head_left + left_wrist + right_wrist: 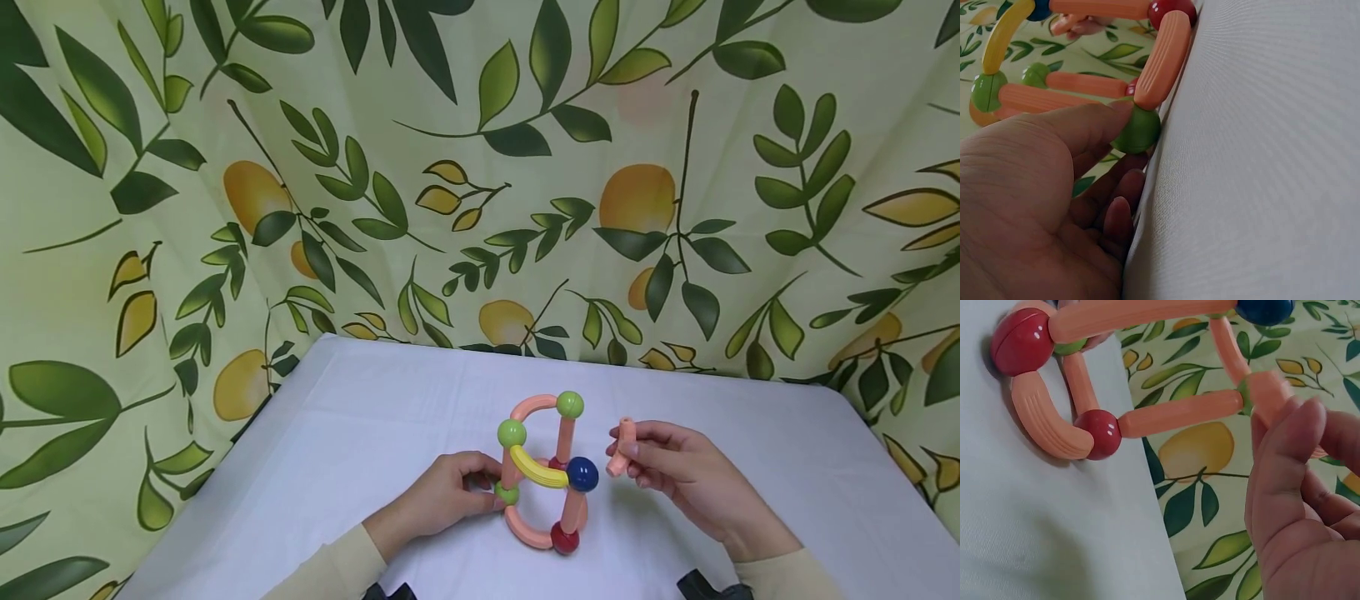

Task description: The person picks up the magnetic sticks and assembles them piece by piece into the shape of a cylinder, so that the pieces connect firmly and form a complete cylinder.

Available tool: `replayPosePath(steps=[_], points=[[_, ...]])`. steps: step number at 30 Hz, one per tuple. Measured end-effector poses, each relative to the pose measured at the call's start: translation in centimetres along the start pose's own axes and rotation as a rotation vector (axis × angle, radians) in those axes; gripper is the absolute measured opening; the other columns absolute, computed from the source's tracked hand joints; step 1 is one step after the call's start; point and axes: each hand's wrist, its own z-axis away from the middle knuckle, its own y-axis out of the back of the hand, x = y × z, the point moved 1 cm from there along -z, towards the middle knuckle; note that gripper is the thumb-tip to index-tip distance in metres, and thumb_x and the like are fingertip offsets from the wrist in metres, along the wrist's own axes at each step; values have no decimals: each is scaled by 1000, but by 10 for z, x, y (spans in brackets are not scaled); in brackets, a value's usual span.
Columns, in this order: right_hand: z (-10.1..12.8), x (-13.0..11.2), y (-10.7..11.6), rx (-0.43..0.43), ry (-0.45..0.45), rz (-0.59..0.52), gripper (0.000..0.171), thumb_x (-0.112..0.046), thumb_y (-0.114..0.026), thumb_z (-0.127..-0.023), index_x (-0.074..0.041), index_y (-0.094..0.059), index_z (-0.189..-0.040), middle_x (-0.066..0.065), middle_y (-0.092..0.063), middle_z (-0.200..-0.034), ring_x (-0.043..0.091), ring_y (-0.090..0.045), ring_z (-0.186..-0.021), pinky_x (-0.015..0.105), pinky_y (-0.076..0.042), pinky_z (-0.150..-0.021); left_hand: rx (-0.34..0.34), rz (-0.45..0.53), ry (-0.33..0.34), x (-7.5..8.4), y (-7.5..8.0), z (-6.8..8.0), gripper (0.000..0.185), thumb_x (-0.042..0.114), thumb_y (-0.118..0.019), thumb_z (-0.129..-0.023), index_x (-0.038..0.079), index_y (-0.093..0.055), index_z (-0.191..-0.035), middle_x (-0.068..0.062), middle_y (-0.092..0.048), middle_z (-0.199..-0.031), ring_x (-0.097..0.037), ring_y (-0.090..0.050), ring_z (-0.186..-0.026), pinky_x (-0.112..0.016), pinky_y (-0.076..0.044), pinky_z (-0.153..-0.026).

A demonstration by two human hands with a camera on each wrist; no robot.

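Observation:
A toy frame of magnetic rods and balls stands on the table. Its top has a curved yellow rod (536, 470), a dark blue ball (582, 474) and two green balls, one being the rear green ball (570, 405). Upright pink rods lead down to a base with a front red ball (566, 537) and a curved pink rod (527, 531). My left hand (450, 497) pinches the lower left green ball (1138, 132) between thumb and fingers. Right of the frame and apart from it, my right hand (690, 471) holds a loose curved pink rod (622, 447) raised in its fingertips.
A white cloth (390, 400) covers the table. Behind it hangs a curtain (450, 292) printed with leaves and fruit. Dark objects (716, 586) show at the bottom edge near both sleeves.

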Motion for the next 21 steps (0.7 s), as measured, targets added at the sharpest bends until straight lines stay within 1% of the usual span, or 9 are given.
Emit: replayPosePath(steps=[5,10,16,21], points=[[-2,-3,-10,14,-12,-11,48,-21,-70,-110,9,-50,-142,22,-74,-110,26,-66,-89,32,-59,-78,-3,9,3,0,1,0,25,22,-90,-93,26,-82,-116,14,-74,-105,-16,-66,-97,-28,-51,-81],[-10,-8,-21,6,-21,-6,46,-25,-72,-108,7,-51,-135,18,-73,-103,24,-63,-85,31,-58,-76,-1,15,1,0,1,0,25,21,-90,-93,26,-82,-116,14,-74,-105,-16,-66,-97,-28,-51,-81],[-16,-14,-29,1,-42,-17,49,-24,-73,-108,6,-49,-138,16,-72,-98,22,-62,-80,30,-58,-74,1,24,-8,-1,0,0,26,21,-90,-92,26,-82,-117,14,-74,-105,-18,-66,-97,-27,-51,-80],[-18,-14,-33,-6,-53,-32,49,-24,-72,-108,5,-47,-140,12,-71,-93,21,-62,-77,30,-57,-72,3,25,-14,-2,1,1,26,21,-90,-92,25,-82,-117,13,-74,-104,-17,-66,-96,-27,-50,-80]])
